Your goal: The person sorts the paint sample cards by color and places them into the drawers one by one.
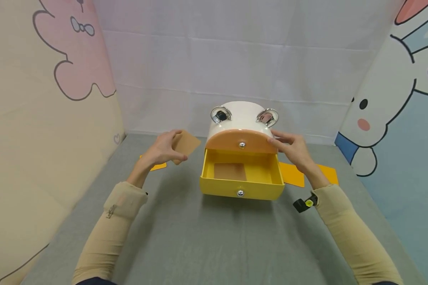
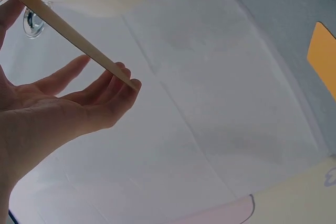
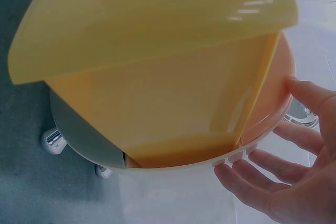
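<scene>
My left hand (image 1: 163,147) holds a tan square card (image 1: 186,143) by its edges, thumb on one side and fingertips on the other. The left wrist view shows this thin card (image 2: 79,39) nearly edge-on. To its right stands a white, dome-topped drawer box (image 1: 241,113) with an orange upper drawer (image 1: 232,139), closed. Its yellow lower drawer (image 1: 217,187) is pulled out, and a brown square (image 1: 229,171) lies inside. My right hand (image 1: 295,150) rests on the box's right side, thumb at the orange front's edge and the fingertips spread along the white shell.
Orange-yellow cards (image 1: 292,174) lie on the grey table (image 1: 214,241) right of the box, partly behind the right arm. Another yellow card (image 1: 158,166) lies beneath the left hand. Two silver rings (image 1: 221,114) stick up from the box. A white cloth backdrop (image 1: 164,71) hangs behind.
</scene>
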A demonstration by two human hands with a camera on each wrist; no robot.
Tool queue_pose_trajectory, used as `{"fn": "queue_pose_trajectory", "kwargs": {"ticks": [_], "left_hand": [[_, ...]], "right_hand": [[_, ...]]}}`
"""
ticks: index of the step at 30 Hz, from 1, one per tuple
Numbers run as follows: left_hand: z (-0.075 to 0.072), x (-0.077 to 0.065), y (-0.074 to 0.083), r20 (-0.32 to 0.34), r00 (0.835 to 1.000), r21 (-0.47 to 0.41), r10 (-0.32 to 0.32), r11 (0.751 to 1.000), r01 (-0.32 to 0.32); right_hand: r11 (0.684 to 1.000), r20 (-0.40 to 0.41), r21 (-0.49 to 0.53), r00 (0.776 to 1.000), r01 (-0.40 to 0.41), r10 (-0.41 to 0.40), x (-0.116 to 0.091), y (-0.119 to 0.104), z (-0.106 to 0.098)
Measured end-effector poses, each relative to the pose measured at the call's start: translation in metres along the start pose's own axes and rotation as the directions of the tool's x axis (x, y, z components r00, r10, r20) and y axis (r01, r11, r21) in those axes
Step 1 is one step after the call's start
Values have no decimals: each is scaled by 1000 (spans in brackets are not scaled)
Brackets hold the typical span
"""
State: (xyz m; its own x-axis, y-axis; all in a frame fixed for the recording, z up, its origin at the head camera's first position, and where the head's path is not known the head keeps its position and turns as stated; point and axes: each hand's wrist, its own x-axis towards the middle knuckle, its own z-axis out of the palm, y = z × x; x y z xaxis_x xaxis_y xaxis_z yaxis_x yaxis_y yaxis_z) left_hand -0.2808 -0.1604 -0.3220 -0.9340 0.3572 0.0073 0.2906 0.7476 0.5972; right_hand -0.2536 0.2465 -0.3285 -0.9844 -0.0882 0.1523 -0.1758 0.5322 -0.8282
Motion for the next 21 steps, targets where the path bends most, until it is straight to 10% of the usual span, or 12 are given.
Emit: {"fn": "queue_pose_trajectory", "kwargs": {"ticks": [13,21], "left_hand": [[-4,-19,31,63,987,-11,149,989,-149],[-3,-21,43,154,943,-28,296,955,-296]], "right_hand": [[1000,9,-1,1000,-18,18,1,2,0],[1000,10,-1,1000,-26,26,1,2,-1]]}}
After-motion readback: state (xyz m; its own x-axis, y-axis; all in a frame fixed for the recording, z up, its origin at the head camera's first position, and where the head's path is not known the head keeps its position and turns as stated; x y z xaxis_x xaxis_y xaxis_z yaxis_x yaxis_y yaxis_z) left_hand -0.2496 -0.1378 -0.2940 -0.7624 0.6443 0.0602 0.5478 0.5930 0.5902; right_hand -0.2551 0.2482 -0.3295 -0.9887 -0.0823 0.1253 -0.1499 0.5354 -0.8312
